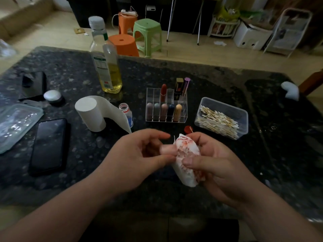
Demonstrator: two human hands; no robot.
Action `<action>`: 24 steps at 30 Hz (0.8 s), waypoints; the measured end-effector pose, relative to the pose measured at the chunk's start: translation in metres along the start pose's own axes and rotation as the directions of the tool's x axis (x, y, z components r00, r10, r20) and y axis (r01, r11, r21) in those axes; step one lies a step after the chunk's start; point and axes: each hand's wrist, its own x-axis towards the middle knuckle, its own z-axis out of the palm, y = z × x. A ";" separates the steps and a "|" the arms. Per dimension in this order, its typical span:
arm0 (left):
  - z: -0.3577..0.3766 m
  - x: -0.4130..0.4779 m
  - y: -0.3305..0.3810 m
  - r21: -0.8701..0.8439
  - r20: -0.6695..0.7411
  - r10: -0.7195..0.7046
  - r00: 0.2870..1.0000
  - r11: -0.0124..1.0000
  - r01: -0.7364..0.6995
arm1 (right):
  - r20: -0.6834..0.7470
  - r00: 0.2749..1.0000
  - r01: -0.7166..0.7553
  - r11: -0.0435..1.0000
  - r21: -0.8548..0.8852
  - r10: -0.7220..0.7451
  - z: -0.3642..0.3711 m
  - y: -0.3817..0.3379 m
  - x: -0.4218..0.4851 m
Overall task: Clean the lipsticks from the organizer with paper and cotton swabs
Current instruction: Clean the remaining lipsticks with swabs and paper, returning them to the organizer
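So the stained paper [185, 154] is wadded into a long bundle between both hands, red smears all over it. Its long axis runs away from me, far tip up, near end tilted off to the right. The right hand [218, 165] is curled around it from the right with the thumb pressed on top. The left hand [139, 154] pinches its left edge between thumb and a fingertip. I can't tell if a lipstick is wrapped inside.

The organizer [166, 105] stands straight beyond the hands, about level with the gap between them, lipsticks upright in it. I'd guess either hand could reach it, the left more freely. The cotton swabs [222, 117] sit in a tub beyond and to the right of the right hand. The paper roll [90, 112] is beyond the left.
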 end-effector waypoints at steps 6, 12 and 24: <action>-0.002 0.005 0.012 -0.411 0.508 -0.382 0.773 0.681 0.606 | 0.003 0.952 0.271 0.842 -0.466 -0.305 0.006 0.004 -0.010; 0.006 0.000 0.020 -0.484 0.490 -0.415 0.767 0.602 0.635 | 0.081 0.948 0.294 0.748 -0.596 -0.308 0.010 0.004 -0.010; 0.000 -0.003 0.003 0.380 0.125 0.159 0.979 0.904 -0.196 | -0.032 0.974 -0.216 0.960 0.176 0.224 0.007 -0.007 0.004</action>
